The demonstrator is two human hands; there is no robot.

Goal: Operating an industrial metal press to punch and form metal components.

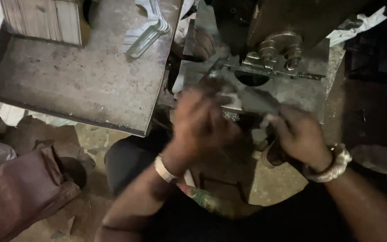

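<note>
My left hand point(200, 123) is blurred with motion in front of a press machine point(269, 49). Its fingers reach toward a flat grey metal piece point(251, 99) lying at the front of the machine bed. My right hand point(297, 134) sits just right of it, fingers curled on the near end of that same metal piece. A white band circles my left wrist and a pale bracelet my right. The blur hides whether the left hand grips the piece.
A large grey metal tray point(81, 85) lies to the left, with a stack of cut metal blanks point(146, 33) on its far side and a block of stacked sheets point(45, 18) at its back corner. A brown cloth bundle point(19, 188) sits at lower left on dirty floor.
</note>
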